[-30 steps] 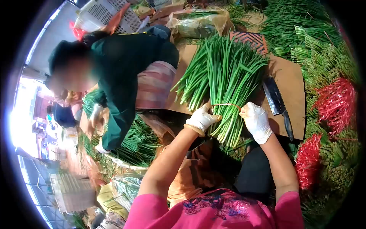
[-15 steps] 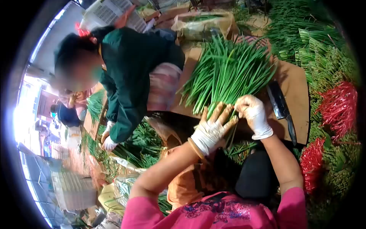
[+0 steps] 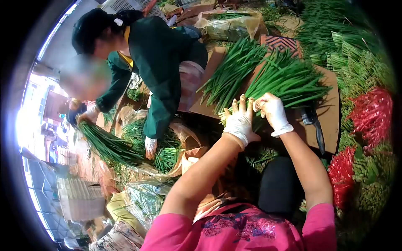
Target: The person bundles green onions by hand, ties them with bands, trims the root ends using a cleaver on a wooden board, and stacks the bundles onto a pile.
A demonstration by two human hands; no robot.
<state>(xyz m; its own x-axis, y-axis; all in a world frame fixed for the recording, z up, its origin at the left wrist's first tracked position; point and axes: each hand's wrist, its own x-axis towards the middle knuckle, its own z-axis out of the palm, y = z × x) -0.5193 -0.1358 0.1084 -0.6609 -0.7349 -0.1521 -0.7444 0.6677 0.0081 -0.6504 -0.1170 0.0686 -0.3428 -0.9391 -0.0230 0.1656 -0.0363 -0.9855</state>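
Note:
Long garlic chives (image 3: 289,79) lie fanned across a brown board (image 3: 331,125), their pale cut ends toward me. A second pile of garlic chives (image 3: 234,69) lies to the left of them. My left hand (image 3: 239,120), in a white glove, rests at the stalk ends with its fingers spread. Beside it, my gloved right hand (image 3: 274,113) has its thumb and fingers pinched at the base of the right-hand bunch. A cleaver (image 3: 319,138) lies on the board to the right, its blade partly hidden under the leaves.
Red plastic ties (image 3: 372,119) hang over stacked greens (image 3: 377,175) at the right. To the left, a co-worker in a dark green top (image 3: 157,62) bends over a plastic-lined container of greens (image 3: 184,140), holding a long bunch (image 3: 111,146).
The spread of chives is now in two piles, the right one swung over the cleaver's blade. Both my hands stay near the stalk ends. The co-worker now holds a bunch of greens over the container.

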